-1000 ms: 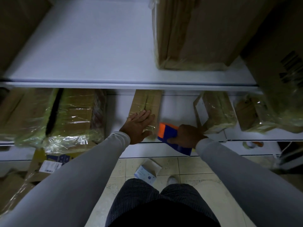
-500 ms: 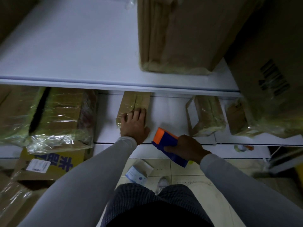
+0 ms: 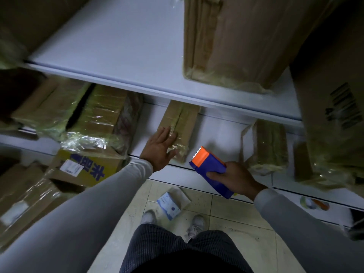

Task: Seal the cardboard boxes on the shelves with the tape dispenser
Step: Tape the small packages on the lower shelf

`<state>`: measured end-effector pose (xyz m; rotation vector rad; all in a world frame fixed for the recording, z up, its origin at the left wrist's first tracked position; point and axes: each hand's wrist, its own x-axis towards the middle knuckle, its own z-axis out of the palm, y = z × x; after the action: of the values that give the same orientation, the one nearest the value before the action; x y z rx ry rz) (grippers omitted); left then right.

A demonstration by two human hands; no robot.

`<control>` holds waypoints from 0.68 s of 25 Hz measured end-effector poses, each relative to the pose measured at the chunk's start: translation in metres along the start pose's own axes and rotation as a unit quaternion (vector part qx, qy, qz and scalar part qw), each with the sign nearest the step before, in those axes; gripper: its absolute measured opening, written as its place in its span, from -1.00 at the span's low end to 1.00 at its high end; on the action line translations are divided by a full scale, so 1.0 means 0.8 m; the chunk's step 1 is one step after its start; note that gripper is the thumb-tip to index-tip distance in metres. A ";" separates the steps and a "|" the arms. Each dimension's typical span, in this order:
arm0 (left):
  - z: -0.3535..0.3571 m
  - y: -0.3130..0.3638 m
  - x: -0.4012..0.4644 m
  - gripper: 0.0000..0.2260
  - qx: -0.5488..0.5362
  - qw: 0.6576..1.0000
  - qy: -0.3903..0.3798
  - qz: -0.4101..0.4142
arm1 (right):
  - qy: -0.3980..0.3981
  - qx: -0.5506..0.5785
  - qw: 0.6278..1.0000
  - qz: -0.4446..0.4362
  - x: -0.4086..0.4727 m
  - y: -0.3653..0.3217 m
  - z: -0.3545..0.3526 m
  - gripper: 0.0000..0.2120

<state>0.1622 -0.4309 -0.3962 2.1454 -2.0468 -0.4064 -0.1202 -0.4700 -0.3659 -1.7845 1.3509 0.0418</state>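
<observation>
Right grip: my right hand (image 3: 234,179) is curled round the blue tape dispenser (image 3: 211,171), thumb across its side, orange toothed end pointing up toward the shelf.
Left grip: my left hand (image 3: 160,148) lies flat, fingers spread and straight, pressing on the near end of the small taped cardboard box (image 3: 180,131).
Box: it sits on the lower shelf (image 3: 216,134) at its front edge, under the upper shelf (image 3: 122,54).
Dispenser: just off the box's right near corner, not touching it.
Neighbours: a plastic-wrapped box (image 3: 270,144) to the right, well apart.
</observation>
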 end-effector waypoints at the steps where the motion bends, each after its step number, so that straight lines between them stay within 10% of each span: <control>1: 0.001 0.005 0.005 -0.42 0.001 1.000 -0.007 -0.009 | -0.003 -0.006 1.000 0.001 0.001 0.001 0.002 -0.62; 8: -0.020 0.024 0.015 -0.43 -0.044 0.998 -0.036 0.011 | 0.009 0.050 0.999 0.002 -0.021 0.003 0.008 -0.64; 17: -0.131 -0.089 -0.060 -0.50 0.032 0.992 0.105 0.062 | 0.061 0.091 0.994 0.001 -0.026 -0.119 0.070 -0.70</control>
<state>0.2595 -0.3872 -0.3123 1.9835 -2.0838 -0.0955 -0.0281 -0.4152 -0.3322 -1.6530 1.3960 -0.1856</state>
